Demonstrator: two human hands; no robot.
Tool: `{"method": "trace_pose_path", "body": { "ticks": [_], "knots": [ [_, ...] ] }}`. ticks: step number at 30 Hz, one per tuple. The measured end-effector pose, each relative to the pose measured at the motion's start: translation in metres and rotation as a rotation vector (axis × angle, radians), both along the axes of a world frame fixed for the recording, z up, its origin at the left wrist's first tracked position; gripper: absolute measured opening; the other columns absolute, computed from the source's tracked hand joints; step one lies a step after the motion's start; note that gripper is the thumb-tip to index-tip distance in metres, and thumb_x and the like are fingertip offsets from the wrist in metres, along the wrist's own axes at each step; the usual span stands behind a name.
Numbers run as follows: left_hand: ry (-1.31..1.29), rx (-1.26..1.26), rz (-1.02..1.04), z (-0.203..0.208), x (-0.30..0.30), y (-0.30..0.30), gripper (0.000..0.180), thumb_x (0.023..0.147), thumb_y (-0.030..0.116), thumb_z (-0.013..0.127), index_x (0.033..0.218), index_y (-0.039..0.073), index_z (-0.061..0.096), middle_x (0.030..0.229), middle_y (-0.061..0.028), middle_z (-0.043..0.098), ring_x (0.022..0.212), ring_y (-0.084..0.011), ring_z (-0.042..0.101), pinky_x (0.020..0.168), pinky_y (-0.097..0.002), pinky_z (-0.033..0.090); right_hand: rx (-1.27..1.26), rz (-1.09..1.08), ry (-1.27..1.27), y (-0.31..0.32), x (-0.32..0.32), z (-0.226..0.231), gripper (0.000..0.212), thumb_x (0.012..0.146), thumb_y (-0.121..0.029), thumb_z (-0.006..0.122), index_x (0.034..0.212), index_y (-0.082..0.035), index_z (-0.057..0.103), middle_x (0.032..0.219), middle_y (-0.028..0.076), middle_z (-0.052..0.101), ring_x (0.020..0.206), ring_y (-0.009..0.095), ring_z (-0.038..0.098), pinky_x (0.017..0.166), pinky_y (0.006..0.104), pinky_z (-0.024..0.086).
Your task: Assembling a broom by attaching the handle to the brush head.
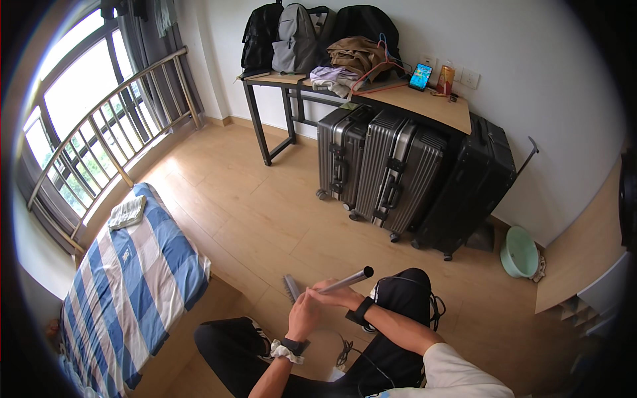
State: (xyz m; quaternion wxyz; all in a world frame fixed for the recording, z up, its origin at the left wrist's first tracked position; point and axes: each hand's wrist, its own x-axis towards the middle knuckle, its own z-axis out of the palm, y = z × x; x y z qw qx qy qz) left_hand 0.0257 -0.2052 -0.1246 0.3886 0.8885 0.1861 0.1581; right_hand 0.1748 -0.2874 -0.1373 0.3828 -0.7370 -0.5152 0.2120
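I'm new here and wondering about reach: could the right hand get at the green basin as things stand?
Probably not: the right hand is at the silver tube, and the green basin sits well away near the wall, beyond the right knee.

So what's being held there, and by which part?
The right hand holds a grey tube by its lower part, opposite the dark tip; the left hand is there too, its grip unclear.

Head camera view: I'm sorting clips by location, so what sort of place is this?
Probably a bedroom or dorm room: there is what looks like a bed with a checked cover near the window, plus suitcases beside a table holding backpacks.
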Motion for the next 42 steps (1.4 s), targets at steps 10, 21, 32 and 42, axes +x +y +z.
{"method": "trace_pose_path", "body": {
  "ticks": [10, 21, 32, 42],
  "knots": [
    [-0.025, 0.036, -0.007, -0.012, 0.001, 0.002, 0.046, 0.08, 0.012, 0.061, 0.124, 0.005, 0.051, 0.122, -0.0194, 0.058, 0.106, -0.0394, 0.058, 0.088, -0.0428, 0.05, -0.006, 0.032, -0.014, 0.002, 0.001, -0.001, 0.038, 0.093, -0.035, 0.051, 0.084, -0.001, 0.066, 0.078, 0.021, 0.064, 0.074, 0.038, 0.063, 0.066, 0.0438, 0.048],
    [-0.003, 0.005, 0.004, -0.002, -0.002, 0.005, 0.055, 0.078, 0.011, 0.062, 0.131, 0.003, 0.05, 0.125, -0.0205, 0.057, 0.112, -0.0389, 0.056, 0.096, -0.0419, 0.046, 0.009, 0.009, 0.03, 0.0, 0.0, 0.006, 0.039, 0.094, -0.036, 0.052, 0.084, 0.0, 0.065, 0.074, 0.02, 0.063, 0.067, 0.035, 0.062, 0.061, 0.0414, 0.046],
    [-0.012, -0.018, 0.001, -0.008, -0.001, 0.004, 0.048, 0.078, 0.01, 0.061, 0.125, 0.005, 0.055, 0.123, -0.0197, 0.058, 0.111, -0.0384, 0.056, 0.095, -0.0419, 0.047, 0.044, 0.026, -0.025, 0.002, 0.002, -0.008, 0.034, 0.091, -0.031, 0.052, 0.081, 0.0, 0.063, 0.071, 0.021, 0.061, 0.066, 0.037, 0.061, 0.06, 0.0436, 0.045],
    [-0.002, -0.009, -0.012, -0.01, -0.001, 0.004, 0.048, 0.078, 0.01, 0.061, 0.126, 0.005, 0.054, 0.122, -0.02, 0.058, 0.11, -0.0391, 0.057, 0.094, -0.0424, 0.047, -0.099, 0.06, -0.026, 0.002, 0.005, -0.001, 0.04, 0.091, -0.037, 0.051, 0.093, -0.002, 0.069, 0.087, 0.022, 0.067, 0.084, 0.039, 0.065, 0.075, 0.0439, 0.051]
  ]
}}
